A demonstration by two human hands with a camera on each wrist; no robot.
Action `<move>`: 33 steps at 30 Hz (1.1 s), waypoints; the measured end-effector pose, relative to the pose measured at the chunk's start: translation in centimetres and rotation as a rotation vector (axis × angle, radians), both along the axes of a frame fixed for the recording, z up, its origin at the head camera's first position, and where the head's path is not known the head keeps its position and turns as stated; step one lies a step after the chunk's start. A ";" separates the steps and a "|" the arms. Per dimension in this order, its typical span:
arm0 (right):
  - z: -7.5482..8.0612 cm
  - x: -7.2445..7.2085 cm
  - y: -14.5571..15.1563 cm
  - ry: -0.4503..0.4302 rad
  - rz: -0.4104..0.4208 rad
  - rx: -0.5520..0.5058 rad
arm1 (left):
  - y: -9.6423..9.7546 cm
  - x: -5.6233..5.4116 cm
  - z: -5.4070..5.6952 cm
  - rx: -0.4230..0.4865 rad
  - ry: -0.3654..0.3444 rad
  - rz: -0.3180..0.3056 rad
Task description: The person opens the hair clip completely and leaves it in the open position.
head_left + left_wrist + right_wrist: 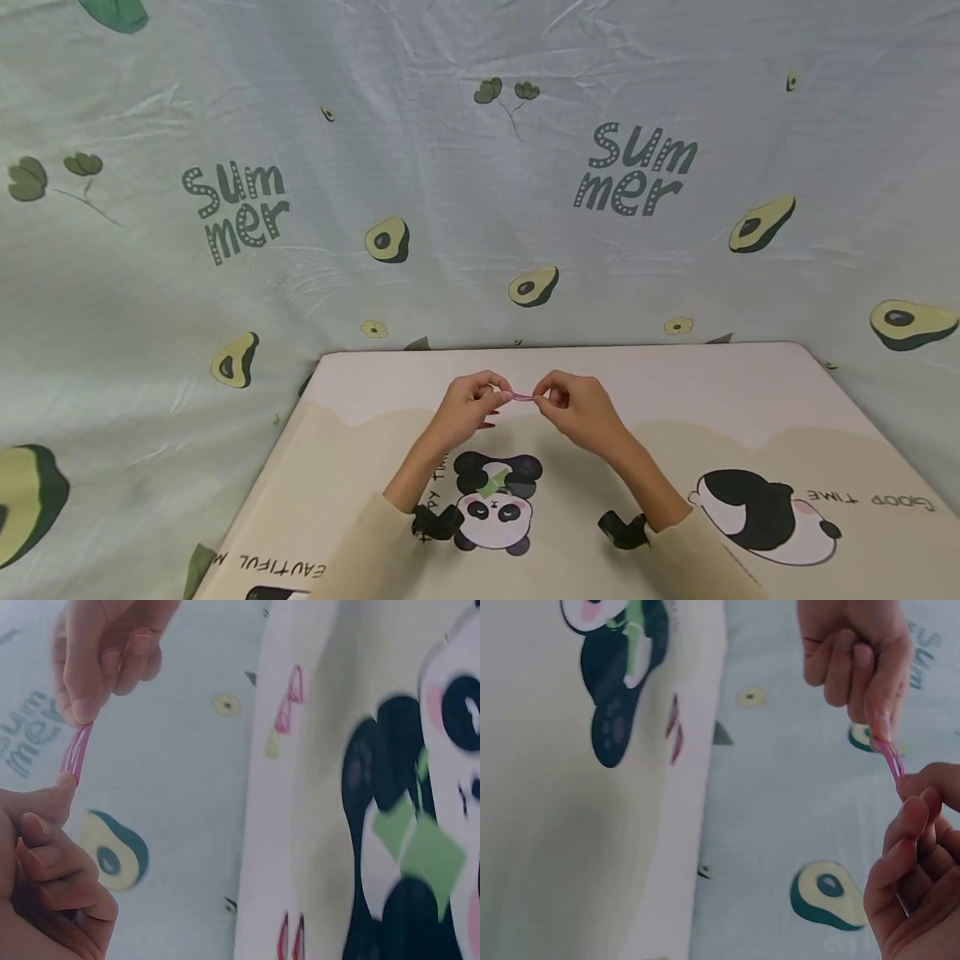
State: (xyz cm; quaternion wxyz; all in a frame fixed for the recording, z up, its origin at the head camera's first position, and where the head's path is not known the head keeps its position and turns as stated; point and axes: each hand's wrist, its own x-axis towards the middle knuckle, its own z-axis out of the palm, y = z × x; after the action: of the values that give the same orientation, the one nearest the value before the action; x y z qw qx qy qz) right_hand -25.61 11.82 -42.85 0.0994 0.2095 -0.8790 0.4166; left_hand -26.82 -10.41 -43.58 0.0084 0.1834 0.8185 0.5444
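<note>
A thin pink piece (77,754) is being pinched by both hands (463,410) (583,410), and it could be getting dropped if it is being tugged too hard

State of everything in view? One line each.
Pink hair clip: held at both ends; open or closed unclear
Left hand: pinching one end
Right hand: pinching the other
Panda-print tabletop: flat
Red slender pieces: lying on tabletop
Pink triangular pieces: lying on tabletop
Avocado-print backdrop: hanging, wrinkled
</note>
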 end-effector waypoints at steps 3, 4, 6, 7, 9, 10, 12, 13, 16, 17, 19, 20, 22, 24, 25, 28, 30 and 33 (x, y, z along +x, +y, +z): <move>0.5 0.9 1.4 -0.064 0.052 -0.096 | 0.9 0.9 0.5 0.025 0.015 -0.039; 0.6 1.2 1.7 -0.087 0.065 -0.117 | 1.1 1.2 0.6 0.030 0.019 -0.047; 0.8 1.7 2.4 -0.113 0.082 -0.144 | 1.6 1.7 0.8 0.034 0.028 -0.062; 0.9 1.9 2.7 -0.119 0.085 -0.151 | 1.8 2.0 1.0 0.035 0.032 -0.068; 1.0 2.4 3.2 -0.123 0.084 -0.153 | 2.3 2.4 1.1 0.031 0.044 -0.074; 1.0 2.6 3.4 -0.121 0.081 -0.156 | 2.5 2.6 1.2 0.029 0.051 -0.074; 1.1 2.9 3.7 -0.114 0.075 -0.165 | 2.8 2.8 1.2 0.027 0.061 -0.072; 1.1 3.0 3.8 -0.109 0.073 -0.166 | 3.0 3.0 1.2 0.029 0.067 -0.068; 1.0 3.2 4.3 -0.083 0.077 -0.179 | 3.4 3.1 1.2 0.049 0.085 -0.066; 1.0 3.2 4.4 -0.074 0.082 -0.187 | 3.5 3.2 1.2 0.060 0.094 -0.066; 0.9 3.2 4.7 -0.059 0.095 -0.201 | 3.8 3.1 1.0 0.093 0.115 -0.068; 0.8 3.2 4.8 -0.053 0.099 -0.207 | 4.0 3.1 0.9 0.109 0.121 -0.071; 0.6 3.1 5.0 -0.047 0.110 -0.216 | 4.2 3.1 0.7 0.128 0.129 -0.072; 0.5 3.0 5.1 -0.046 0.116 -0.218 | 4.4 3.2 0.5 0.139 0.128 -0.071; 0.4 3.0 5.2 -0.045 0.114 -0.216 | 4.5 3.2 0.4 0.136 0.125 -0.066; 0.3 2.9 5.2 -0.048 0.101 -0.213 | 4.8 3.3 0.1 0.139 0.126 -0.041; 0.3 2.9 5.2 -0.048 0.088 -0.214 | 5.0 3.3 -0.1 0.153 0.134 -0.020; 0.2 2.9 5.2 -0.048 0.075 -0.229 | 5.3 3.2 -0.4 0.189 0.145 0.004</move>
State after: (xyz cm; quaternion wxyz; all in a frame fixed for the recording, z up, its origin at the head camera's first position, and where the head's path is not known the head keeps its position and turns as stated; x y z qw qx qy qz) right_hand -22.74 16.99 -42.62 0.0859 0.2193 -0.8194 0.5225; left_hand -23.63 -5.13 -43.99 -0.0692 0.2208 0.7624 0.6043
